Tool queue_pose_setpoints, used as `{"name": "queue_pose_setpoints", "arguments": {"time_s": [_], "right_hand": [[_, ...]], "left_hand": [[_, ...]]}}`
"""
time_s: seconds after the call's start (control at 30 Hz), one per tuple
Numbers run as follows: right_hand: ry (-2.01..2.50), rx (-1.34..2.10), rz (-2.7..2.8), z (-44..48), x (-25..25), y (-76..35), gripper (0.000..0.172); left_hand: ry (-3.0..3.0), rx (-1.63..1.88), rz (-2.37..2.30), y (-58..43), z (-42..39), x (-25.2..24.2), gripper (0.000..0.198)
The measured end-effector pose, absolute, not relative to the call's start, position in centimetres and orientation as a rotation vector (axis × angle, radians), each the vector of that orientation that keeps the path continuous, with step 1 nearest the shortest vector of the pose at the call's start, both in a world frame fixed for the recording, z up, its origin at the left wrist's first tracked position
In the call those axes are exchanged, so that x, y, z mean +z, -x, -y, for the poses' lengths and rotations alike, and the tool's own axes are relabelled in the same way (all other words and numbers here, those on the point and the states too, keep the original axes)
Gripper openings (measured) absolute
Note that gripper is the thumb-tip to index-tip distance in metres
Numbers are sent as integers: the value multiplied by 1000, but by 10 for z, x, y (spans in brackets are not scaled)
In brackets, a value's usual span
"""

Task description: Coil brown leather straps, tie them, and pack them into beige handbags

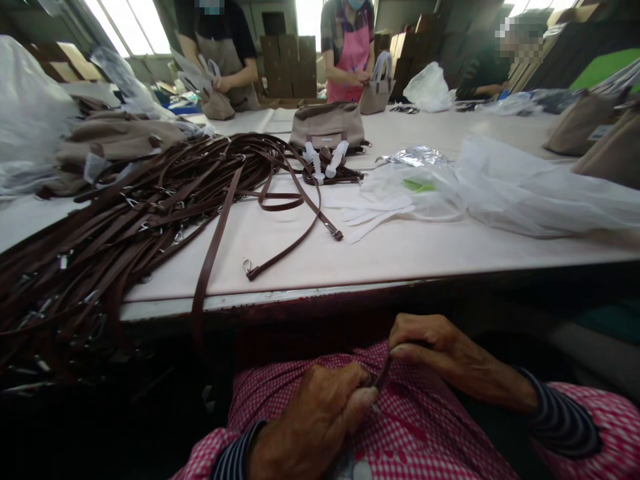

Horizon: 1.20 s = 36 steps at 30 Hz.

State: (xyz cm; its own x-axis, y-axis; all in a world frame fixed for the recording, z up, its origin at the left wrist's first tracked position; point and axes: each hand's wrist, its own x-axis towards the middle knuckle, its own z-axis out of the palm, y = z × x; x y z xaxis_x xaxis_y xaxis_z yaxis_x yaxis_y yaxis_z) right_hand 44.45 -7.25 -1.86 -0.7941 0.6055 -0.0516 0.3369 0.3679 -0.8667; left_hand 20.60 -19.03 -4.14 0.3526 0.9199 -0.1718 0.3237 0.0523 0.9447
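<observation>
Low over my lap, my left hand [320, 410] and my right hand [440, 350] are both closed on one dark brown strap [384, 373]. A short stretch of it shows between the two hands; the rest is hidden by fingers or lost against the checked apron. Ahead on the table lies a big tangled heap of brown straps [165, 193] with metal clips, spilling over the front edge at the left. One loose strap [295, 243] curves away from the heap, its clip end near the table's edge.
A taupe bag [327, 127] stands mid-table behind a bundled strap with white wrapping [327, 162]. Clear plastic bags [540, 187] and white paper strips [375, 219] lie right on the white table [425, 257]. Across it, several people handle bags. More taupe bags [115, 140] pile up left.
</observation>
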Motion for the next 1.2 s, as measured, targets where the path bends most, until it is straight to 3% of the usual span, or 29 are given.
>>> {"name": "queue_pose_setpoints", "arguments": {"time_s": [0.1,0.33,0.53,0.67,0.8,0.9,1.03,1.2], "right_hand": [[802,1266,2319,84,-32,-435,28],[862,1018,1992,115,-56,-391,29],[850,1327,1894,123,-64,-367,47],[860,1793,1796,140,-54,-372,48],[946,2053,1711,138,-36,-397,51],[1016,2036,1653,118,-14,-419,40],[1122,1846,1776,81,8,-431,30],[817,1372,2172,68,3,-412,28]], "left_hand": [[-1065,821,-993,-208,183,-37,42],[-476,1249,-803,-218,165,-2,40],[-638,1466,-711,-225,145,20,33],[-1186,1567,-1064,-220,129,0,29],[-2153,1383,-1402,-207,129,-28,15],[-2486,1073,-1357,-196,140,-39,17],[-2257,851,-1254,-190,163,-36,35],[-1362,910,-1225,-203,180,-19,38]]}}
